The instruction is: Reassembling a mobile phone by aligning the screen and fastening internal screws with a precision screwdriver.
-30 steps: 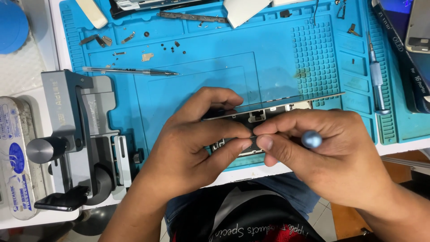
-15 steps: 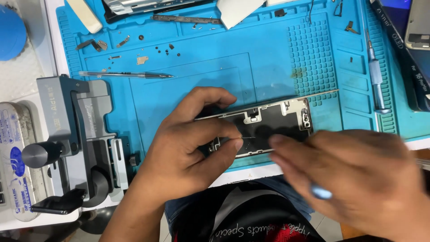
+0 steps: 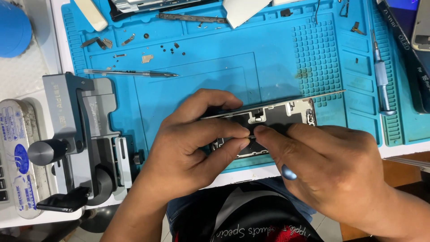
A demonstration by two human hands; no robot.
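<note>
Your left hand (image 3: 188,139) pinches the opened grey metal phone frame (image 3: 277,117); your right hand (image 3: 331,166), closed around a blue-capped screwdriver (image 3: 288,172), meets it fingertip to fingertip.

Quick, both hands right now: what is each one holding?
Left hand: closed on the opened phone chassis, thumb and fingers pinching its edge.
Right hand: closed around a small screwdriver, fingertips on the chassis.

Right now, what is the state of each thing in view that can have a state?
Phone frame: opened, insides showing, tilted on the mat.
Left hand: gripping the phone frame.
Right hand: holding a small screwdriver, fingertips on the frame.
Blue mat: flat, scattered with small screws.
Tweezers: lying closed, untouched.
Grey clamp: nothing in it.
</note>
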